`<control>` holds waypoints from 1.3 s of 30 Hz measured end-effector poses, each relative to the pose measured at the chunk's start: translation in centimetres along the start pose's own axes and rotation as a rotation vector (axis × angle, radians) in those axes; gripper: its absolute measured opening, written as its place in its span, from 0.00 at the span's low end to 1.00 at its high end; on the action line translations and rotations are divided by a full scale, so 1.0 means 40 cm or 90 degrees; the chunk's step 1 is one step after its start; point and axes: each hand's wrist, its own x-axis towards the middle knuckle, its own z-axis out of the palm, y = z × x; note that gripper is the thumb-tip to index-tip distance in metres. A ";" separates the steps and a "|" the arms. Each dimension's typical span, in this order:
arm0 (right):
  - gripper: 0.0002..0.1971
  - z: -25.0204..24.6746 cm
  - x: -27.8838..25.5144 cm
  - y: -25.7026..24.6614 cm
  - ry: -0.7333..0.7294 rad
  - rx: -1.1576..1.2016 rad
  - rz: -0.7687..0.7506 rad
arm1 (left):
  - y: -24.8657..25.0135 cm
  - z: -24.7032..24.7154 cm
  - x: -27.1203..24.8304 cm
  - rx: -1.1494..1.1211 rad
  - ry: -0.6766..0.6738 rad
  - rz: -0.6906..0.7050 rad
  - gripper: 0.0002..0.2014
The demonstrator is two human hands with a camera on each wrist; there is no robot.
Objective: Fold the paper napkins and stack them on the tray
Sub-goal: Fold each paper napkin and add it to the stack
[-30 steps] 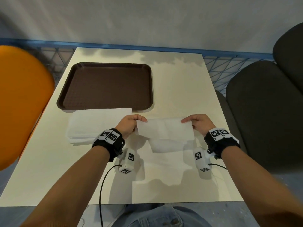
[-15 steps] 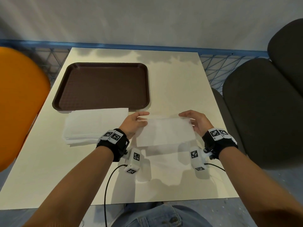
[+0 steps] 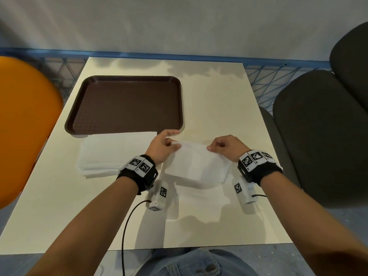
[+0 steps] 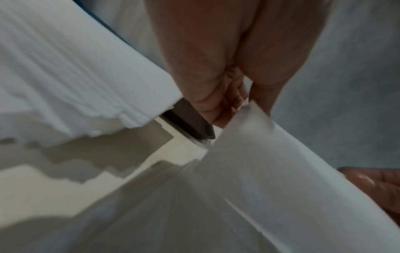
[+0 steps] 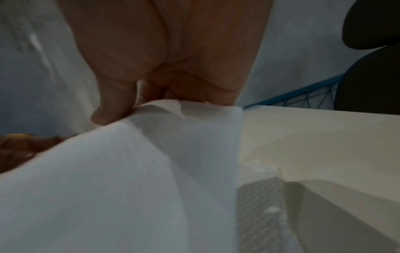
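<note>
On the cream table (image 3: 215, 100), both the left hand (image 3: 162, 145) and right hand (image 3: 226, 145) pinch a white napkin (image 3: 197, 164); fingertips hidden behind paper, wrist views blurred.

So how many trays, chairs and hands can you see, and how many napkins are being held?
Trays: 1, brown tray
Chairs: 3, orange chair, dark chair, far dark chair
Hands: 2, left hand, right hand
Held napkins: 1, napkin
Total: 7
</note>
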 end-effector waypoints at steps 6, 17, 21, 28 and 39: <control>0.07 0.042 0.000 0.065 0.095 -0.010 0.058 | -0.058 0.023 -0.005 0.210 0.043 -0.038 0.17; 0.28 0.221 -0.016 0.079 -0.046 -0.385 -0.075 | -0.098 0.128 -0.051 0.808 -0.279 0.089 0.31; 0.25 0.197 0.007 0.057 0.069 -0.338 -0.046 | -0.083 0.100 -0.041 0.791 -0.162 0.091 0.28; 0.16 0.140 0.066 0.013 -0.045 -0.285 0.029 | -0.070 0.087 -0.011 0.720 -0.049 0.099 0.24; 0.24 0.121 0.097 0.009 0.066 -0.032 0.026 | 0.025 -0.096 -0.050 -0.035 0.190 -0.024 0.06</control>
